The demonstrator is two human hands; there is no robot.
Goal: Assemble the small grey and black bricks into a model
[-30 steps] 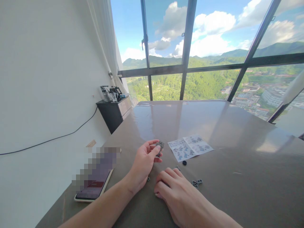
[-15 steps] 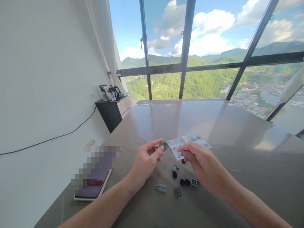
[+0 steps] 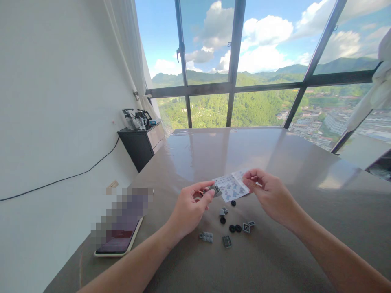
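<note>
My left hand (image 3: 191, 207) pinches a small grey building piece (image 3: 215, 189) between thumb and fingertips, held just above the table. My right hand (image 3: 270, 195) is raised beside it with its fingers curled into a pinch near the right edge of the printed instruction sheet (image 3: 230, 186); what sits between those fingertips is too small to make out. Below and between the hands lie several loose parts: a grey studded plate (image 3: 207, 236), a dark flat piece (image 3: 226, 241), black round pieces (image 3: 235, 228) and small grey bricks (image 3: 246, 227).
A phone (image 3: 117, 245) lies at the table's left edge. The brown glossy table (image 3: 305, 171) stretches toward a large window. A black side cabinet (image 3: 142, 142) with kettles stands against the white wall at left, with a cable along the wall.
My right hand lifted off the loose parts on the table and rose up to the right, next to the instruction sheet. The left hand kept its piece and shifted slightly right.
</note>
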